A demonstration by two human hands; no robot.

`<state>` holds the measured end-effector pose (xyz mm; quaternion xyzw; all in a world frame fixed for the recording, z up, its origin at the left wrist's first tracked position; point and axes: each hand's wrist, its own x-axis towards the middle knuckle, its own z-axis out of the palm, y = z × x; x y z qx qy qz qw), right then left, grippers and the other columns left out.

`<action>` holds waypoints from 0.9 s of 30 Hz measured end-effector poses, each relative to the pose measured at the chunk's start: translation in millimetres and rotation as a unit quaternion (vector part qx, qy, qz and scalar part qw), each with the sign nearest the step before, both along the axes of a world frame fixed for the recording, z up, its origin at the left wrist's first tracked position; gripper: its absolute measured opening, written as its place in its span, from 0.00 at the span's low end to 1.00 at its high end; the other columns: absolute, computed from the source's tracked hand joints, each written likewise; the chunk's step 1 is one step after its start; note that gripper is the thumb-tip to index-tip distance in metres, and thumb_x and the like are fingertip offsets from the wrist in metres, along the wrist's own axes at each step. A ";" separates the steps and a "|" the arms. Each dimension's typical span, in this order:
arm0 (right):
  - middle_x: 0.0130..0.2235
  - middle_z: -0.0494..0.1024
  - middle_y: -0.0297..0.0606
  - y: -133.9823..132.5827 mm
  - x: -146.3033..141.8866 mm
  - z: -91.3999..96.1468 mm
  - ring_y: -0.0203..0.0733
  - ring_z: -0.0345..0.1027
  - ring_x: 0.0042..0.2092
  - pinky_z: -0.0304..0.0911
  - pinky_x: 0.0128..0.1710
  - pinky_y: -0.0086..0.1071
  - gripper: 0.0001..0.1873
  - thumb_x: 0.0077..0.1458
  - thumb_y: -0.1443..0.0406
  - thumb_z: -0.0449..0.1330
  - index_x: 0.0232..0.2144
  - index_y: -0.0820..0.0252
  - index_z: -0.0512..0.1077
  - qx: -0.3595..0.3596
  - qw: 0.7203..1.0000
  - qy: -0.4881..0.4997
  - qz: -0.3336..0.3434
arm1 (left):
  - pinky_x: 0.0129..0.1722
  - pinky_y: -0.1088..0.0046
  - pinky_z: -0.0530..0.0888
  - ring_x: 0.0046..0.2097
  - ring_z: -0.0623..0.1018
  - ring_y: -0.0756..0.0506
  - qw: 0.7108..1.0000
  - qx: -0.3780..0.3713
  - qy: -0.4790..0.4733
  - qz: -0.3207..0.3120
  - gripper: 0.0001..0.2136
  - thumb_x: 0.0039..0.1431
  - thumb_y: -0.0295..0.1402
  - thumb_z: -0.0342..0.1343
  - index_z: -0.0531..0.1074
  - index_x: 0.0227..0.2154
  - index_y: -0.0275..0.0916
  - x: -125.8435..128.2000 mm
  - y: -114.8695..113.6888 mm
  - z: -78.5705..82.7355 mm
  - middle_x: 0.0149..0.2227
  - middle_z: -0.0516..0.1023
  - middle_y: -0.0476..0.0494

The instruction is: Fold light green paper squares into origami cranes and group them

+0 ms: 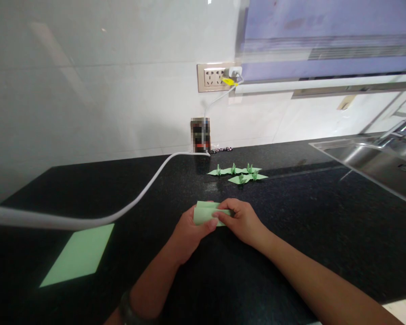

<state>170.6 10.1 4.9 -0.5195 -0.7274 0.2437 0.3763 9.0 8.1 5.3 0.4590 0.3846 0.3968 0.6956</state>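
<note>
Both of my hands meet over the black countertop (291,234) at the middle of the view. My left hand (189,232) pinches the left side of a folded light green paper (205,213), thumb on top. My right hand (242,220) grips the paper's right end with curled fingers. Several finished green paper cranes (238,174) stand in a cluster on the counter just beyond my hands. A flat green paper sheet (79,255) lies to the left near the front edge.
A white cable (135,198) runs from a wall socket (214,77) down across the counter to the left. A small dark object (200,134) leans against the white tiled wall. A steel sink (368,155) with a tap sits at the right.
</note>
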 end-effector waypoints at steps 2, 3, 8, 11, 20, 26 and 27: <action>0.26 0.71 0.34 -0.4 -0.2 -0.1 0.36 0.64 0.30 0.57 0.31 0.29 0.06 0.47 0.63 0.57 0.24 0.60 0.69 0.006 1.000 0.025 -0.013 | 0.39 0.65 0.70 0.40 0.73 0.43 0.999 0.011 0.039 0.011 0.18 0.47 0.34 0.57 0.67 0.42 0.32 1.4 -0.1 0.1 0.39 0.73 0.38; 0.27 0.71 0.35 -0.7 -0.3 -0.1 0.36 0.64 0.31 0.58 0.31 0.29 0.06 0.47 0.62 0.58 0.26 0.60 0.69 0.009 0.999 0.043 -0.030 | 0.39 0.65 0.71 0.40 0.73 0.43 0.999 0.016 0.045 0.017 0.18 0.47 0.34 0.57 0.67 0.41 0.32 2.1 0.0 0.6 0.39 0.73 0.37; 0.40 0.67 0.40 -0.5 -2.3 1.4 0.39 0.63 0.36 0.61 0.31 0.30 0.35 0.35 0.59 0.65 0.47 0.59 0.58 -0.048 0.976 0.180 -0.113 | 0.38 0.66 0.72 0.41 0.73 0.43 0.998 0.025 0.011 0.053 0.16 0.48 0.34 0.56 0.69 0.40 0.33 3.9 0.5 1.5 0.40 0.74 0.38; 0.35 0.70 0.37 -0.6 -4.5 4.8 0.36 0.63 0.33 0.61 0.30 0.29 0.27 0.39 0.60 0.63 0.43 0.60 0.60 -0.146 0.952 0.266 -0.044 | 0.36 0.67 0.72 0.39 0.74 0.44 0.997 0.020 -0.016 0.079 0.15 0.48 0.34 0.56 0.69 0.40 0.34 3.6 0.7 -0.6 0.39 0.74 0.39; 0.22 0.65 0.30 -2.3 -2.4 10.1 0.30 0.56 0.23 0.52 0.21 0.25 0.09 0.47 0.61 0.57 0.24 0.62 0.65 -0.179 0.940 0.290 0.005 | 0.37 0.69 0.70 0.33 0.74 0.48 0.991 0.039 0.006 0.125 0.11 0.45 0.32 0.59 0.72 0.33 0.33 2.6 2.3 -3.1 0.32 0.76 0.44; 0.21 0.64 0.30 -3.0 -1.5 7.9 0.31 0.55 0.23 0.52 0.21 0.25 0.11 0.48 0.59 0.56 0.24 0.62 0.65 -0.177 0.949 0.259 0.007 | 0.32 0.70 0.71 0.28 0.74 0.48 0.990 0.033 0.037 0.136 0.10 0.44 0.34 0.59 0.72 0.28 0.33 -0.1 4.4 -5.6 0.25 0.76 0.46; 0.21 0.64 0.30 -2.9 -1.4 7.3 0.31 0.54 0.22 0.51 0.21 0.25 0.11 0.48 0.59 0.56 0.23 0.62 0.65 -0.173 0.953 0.250 0.004 | 0.31 0.71 0.70 0.28 0.74 0.48 0.989 0.033 0.043 0.138 0.10 0.43 0.34 0.59 0.72 0.28 0.33 -0.3 4.5 -5.6 0.25 0.76 0.46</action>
